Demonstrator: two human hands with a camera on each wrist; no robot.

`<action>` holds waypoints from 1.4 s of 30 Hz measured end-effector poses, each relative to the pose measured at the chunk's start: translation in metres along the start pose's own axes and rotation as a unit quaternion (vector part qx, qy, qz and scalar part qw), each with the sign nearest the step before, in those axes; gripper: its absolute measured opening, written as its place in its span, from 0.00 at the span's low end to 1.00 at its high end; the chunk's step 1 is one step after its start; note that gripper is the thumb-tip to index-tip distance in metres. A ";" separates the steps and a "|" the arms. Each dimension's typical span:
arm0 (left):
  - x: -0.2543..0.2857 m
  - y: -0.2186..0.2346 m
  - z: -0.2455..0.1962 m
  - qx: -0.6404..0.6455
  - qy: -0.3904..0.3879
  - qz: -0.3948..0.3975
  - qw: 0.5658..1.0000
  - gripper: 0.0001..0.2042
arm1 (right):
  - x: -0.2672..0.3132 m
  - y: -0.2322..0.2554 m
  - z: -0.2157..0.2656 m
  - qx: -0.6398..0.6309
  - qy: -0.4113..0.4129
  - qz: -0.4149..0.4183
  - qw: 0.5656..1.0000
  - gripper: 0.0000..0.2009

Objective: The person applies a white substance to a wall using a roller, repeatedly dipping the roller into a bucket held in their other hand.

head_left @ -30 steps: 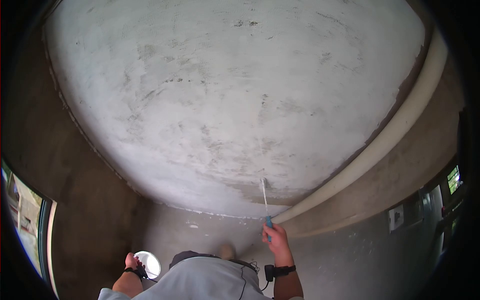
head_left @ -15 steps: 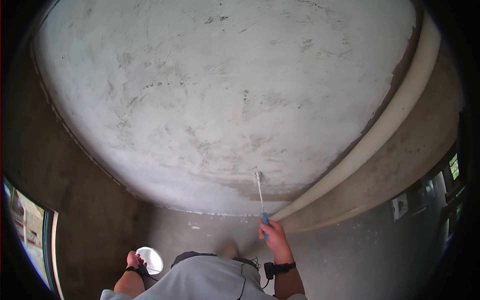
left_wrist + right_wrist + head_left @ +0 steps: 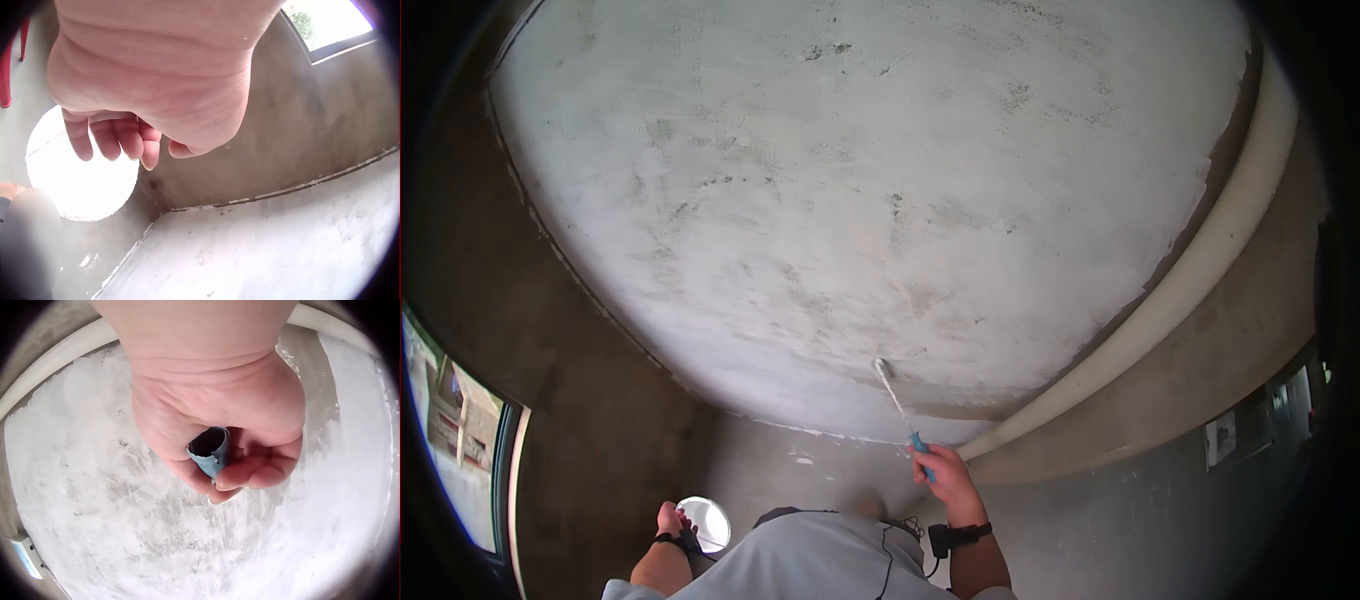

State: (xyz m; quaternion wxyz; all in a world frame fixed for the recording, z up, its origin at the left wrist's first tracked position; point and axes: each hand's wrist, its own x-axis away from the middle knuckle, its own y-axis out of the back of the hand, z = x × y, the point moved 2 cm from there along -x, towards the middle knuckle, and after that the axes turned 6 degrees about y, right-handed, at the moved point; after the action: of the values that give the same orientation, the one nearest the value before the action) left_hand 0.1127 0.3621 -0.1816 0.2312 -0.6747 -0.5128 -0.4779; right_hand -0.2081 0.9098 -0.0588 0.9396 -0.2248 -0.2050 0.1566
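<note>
Leftward near the wall's (image 3: 980,170) lower edge went the tool (image 3: 894,394), its tip at the surface. Its shaft slanted forward-left from the nearer right hand (image 3: 947,472), fingers clamped on the grip (image 3: 916,442); the left hand's (image 3: 668,519) curled fingers seemed to hold the bucket (image 3: 711,525).

Blue-handled tool (image 3: 892,390) now farther left across the wall (image 3: 830,240), more slanted
</note>
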 end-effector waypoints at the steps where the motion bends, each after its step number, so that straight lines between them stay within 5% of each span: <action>1: 0.000 0.004 0.004 0.009 0.001 0.000 1.000 0.13 | -0.006 0.000 -0.002 0.004 -0.014 0.006 1.000 0.11; 16: 0.033 0.068 0.092 0.137 0.021 -0.078 0.987 0.09 | -0.086 -0.045 0.004 0.049 -0.155 0.091 0.983 0.10; 22: 0.050 0.083 0.130 0.171 0.034 -0.100 0.979 0.11 | -0.092 -0.057 0.013 0.111 -0.142 0.099 0.979 0.08; 31: 0.028 0.111 0.158 0.186 0.057 -0.065 0.979 0.14 | -0.086 -0.018 0.000 0.093 -0.172 0.041 0.980 0.08; 42: 0.037 0.040 0.121 0.159 0.046 -0.078 0.983 0.10 | -0.027 0.064 0.026 0.084 -0.149 -0.081 0.982 0.07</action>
State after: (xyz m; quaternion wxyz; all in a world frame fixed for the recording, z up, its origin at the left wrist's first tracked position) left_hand 0.1994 0.4615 -0.1949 0.3211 -0.5649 -0.6221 -0.4369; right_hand -0.2562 0.9629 -0.0768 0.9236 -0.1021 -0.3463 0.1287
